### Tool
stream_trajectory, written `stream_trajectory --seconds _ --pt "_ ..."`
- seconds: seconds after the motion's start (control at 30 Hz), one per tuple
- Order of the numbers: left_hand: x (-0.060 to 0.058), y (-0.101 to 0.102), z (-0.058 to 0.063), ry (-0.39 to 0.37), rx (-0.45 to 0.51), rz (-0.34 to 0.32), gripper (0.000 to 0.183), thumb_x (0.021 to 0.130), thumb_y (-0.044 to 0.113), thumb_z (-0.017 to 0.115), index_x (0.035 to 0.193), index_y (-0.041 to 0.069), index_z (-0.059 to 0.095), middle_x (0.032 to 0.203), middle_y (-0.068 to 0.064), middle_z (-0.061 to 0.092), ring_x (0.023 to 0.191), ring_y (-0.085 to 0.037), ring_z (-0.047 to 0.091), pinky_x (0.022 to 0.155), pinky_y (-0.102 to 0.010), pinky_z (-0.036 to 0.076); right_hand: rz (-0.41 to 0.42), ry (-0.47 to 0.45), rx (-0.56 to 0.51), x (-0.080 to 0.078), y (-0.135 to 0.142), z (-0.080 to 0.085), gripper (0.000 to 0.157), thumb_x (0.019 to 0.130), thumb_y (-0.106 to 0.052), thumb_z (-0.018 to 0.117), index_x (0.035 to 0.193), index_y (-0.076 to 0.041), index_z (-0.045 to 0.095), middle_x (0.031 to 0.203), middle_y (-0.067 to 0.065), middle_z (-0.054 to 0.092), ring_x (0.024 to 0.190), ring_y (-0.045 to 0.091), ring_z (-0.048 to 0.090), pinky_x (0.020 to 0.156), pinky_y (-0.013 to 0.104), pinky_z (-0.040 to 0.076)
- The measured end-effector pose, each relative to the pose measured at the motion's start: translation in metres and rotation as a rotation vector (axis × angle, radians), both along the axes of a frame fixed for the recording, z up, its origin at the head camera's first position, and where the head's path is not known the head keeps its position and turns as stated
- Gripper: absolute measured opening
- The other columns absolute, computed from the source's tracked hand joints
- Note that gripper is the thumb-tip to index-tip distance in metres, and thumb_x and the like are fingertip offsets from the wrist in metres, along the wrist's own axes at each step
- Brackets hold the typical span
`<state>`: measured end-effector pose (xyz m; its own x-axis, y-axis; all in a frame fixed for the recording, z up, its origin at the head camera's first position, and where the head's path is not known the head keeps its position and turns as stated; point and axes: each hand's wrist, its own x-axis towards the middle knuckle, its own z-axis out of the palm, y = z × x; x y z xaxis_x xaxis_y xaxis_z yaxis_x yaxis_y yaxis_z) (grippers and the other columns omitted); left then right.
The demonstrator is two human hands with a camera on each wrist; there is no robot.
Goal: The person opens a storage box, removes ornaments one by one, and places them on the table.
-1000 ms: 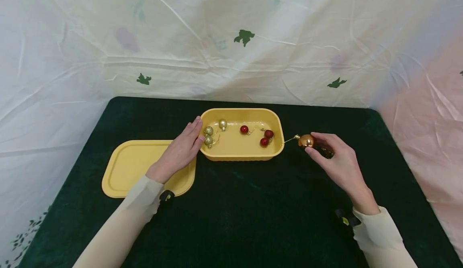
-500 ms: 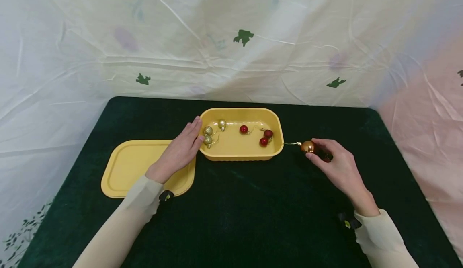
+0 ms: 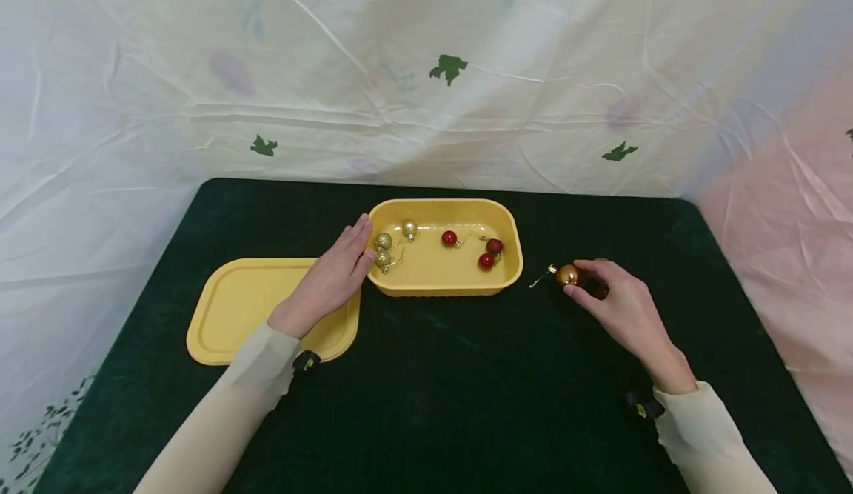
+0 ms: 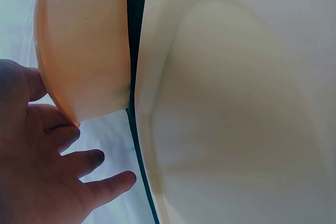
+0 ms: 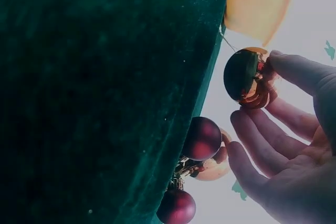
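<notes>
My right hand [image 3: 618, 295] pinches a shiny copper Christmas bauble [image 3: 568, 275] between thumb and fingers, low over the table right of the yellow box. Its gold cap and hanging loop [image 3: 543, 276] point left. In the right wrist view, two dark red-brown baubles [image 5: 203, 138] and a shiny copper one [image 5: 212, 166] lie by the other fingers. My left hand [image 3: 328, 281] rests its extended fingers against the left end of the yellow box [image 3: 443, 289]. Inside, gold baubles [image 3: 409, 229] lie at the left and red baubles [image 3: 486, 261] at the right.
A yellow lid [image 3: 246, 309] lies flat on the dark green tablecloth [image 3: 433, 390], left of the box and partly under my left forearm. A pale patterned curtain [image 3: 373, 109] hangs behind and beside the table.
My right hand has moved slightly toward me with the copper bauble. The bauble's loop, earlier reaching to the box rim, now points down-left, apart from it. My left hand has stayed put.
</notes>
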<state>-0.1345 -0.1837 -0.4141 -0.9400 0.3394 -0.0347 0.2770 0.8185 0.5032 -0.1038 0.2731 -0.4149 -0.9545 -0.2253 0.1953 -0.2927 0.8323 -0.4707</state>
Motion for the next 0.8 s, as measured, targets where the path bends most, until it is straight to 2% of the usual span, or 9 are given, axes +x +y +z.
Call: stream_trajectory --seconds 0.37,0.8 --pt "0.0009 0.0004 0.0013 0.008 -0.003 -0.005 0.064 0.113 0.033 0.040 0.166 0.007 0.014 0.174 -0.006 0.006 0.158 -0.033 0.014 0.127 -0.050 0.017 0.008 0.007 0.033 -0.0032 0.0006 -0.0032 0.041 0.098 -0.029 0.073 0.130 -0.004 0.067 0.115 0.014 0.069 0.088 0.026 0.062 0.070 0.037 0.049" --pt "0.0012 0.0004 0.0005 0.013 0.000 -0.007 0.064 0.113 0.033 0.040 0.165 0.007 0.015 0.174 -0.009 0.008 0.158 -0.034 0.015 0.127 -0.050 0.017 0.014 -0.035 0.039 -0.0047 0.0010 -0.0031 0.044 0.098 -0.032 0.073 0.132 -0.005 0.067 0.115 0.017 0.069 0.082 0.024 0.059 0.064 0.034 0.045"
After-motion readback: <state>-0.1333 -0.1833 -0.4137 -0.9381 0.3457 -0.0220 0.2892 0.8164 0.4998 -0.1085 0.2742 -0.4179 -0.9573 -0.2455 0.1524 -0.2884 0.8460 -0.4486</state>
